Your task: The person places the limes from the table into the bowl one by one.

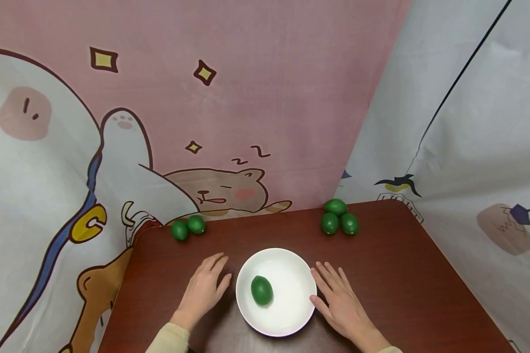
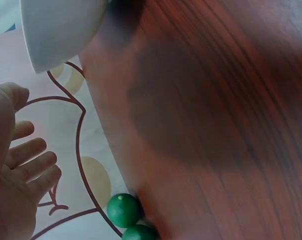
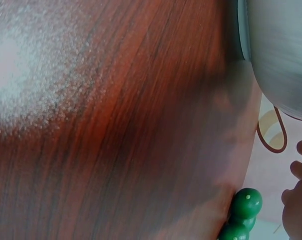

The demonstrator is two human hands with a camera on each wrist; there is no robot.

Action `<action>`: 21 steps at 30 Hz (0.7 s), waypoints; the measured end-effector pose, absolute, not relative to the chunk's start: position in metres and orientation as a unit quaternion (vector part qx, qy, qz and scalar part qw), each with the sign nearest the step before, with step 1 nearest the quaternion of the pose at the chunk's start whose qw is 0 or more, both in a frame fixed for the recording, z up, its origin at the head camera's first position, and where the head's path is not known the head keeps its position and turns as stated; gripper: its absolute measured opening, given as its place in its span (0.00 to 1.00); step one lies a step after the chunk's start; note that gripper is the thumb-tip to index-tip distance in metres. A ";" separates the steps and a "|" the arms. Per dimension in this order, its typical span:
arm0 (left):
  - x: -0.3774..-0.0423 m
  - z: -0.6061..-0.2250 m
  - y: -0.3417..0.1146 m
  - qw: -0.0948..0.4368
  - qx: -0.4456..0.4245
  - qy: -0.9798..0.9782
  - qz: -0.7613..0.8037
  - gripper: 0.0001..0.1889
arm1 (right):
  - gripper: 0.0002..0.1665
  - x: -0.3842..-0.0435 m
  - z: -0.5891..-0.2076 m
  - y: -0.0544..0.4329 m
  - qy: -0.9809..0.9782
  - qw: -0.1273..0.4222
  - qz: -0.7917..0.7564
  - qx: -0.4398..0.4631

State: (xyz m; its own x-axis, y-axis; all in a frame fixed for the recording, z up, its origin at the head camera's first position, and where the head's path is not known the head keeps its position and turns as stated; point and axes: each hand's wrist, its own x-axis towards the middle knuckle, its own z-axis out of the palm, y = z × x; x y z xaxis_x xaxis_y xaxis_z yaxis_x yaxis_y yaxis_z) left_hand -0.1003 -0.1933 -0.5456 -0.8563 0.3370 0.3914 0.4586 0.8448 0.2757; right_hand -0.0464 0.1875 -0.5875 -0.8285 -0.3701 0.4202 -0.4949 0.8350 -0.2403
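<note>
A white bowl point(image 1: 291, 294) stands near the front middle of the table, with one green lime point(image 1: 262, 290) lying left of its centre. My left hand point(image 1: 204, 289) is beside the bowl on the left, fingers relaxed and holding nothing; a small gap separates its thumb from the rim. On the other side, my right hand point(image 1: 339, 300) has its fingers spread, with the thumb and index fingertip right at the bowl's rim. In the left wrist view the bowl point(image 2: 61, 30) shows its outer side above the relaxed left hand point(image 2: 21, 165).
Two limes point(image 1: 188, 227) lie at the table's back left corner. Three more limes point(image 1: 340, 216) are clustered at the back right. Behind the brown wooden table point(image 1: 402, 274) hangs a pink and white cartoon cloth point(image 1: 282, 108), reaching down to its back edge.
</note>
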 end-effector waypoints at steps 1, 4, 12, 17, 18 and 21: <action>-0.101 -0.547 -0.195 0.165 -0.206 -0.947 -0.181 0.24 | 0.39 -0.046 -0.588 0.188 -0.941 0.181 0.172 0.230; -0.101 -0.549 -0.199 0.167 -0.198 -0.949 -0.182 0.24 | 0.39 -0.046 -0.588 0.188 -0.942 0.178 0.171 0.228; -0.106 -0.554 -0.212 0.184 -0.188 -0.949 -0.172 0.24 | 0.40 -0.045 -0.589 0.187 -0.948 0.168 0.163 0.214; -0.110 -0.555 -0.219 0.179 -0.175 -0.953 -0.173 0.24 | 0.40 -0.044 -0.589 0.187 -0.951 0.162 0.161 0.207; -0.111 -0.555 -0.221 0.177 -0.173 -0.954 -0.171 0.24 | 0.40 -0.044 -0.589 0.187 -0.951 0.162 0.161 0.208; -0.114 -0.554 -0.226 0.171 -0.167 -0.956 -0.169 0.24 | 0.40 -0.045 -0.589 0.186 -0.950 0.163 0.163 0.211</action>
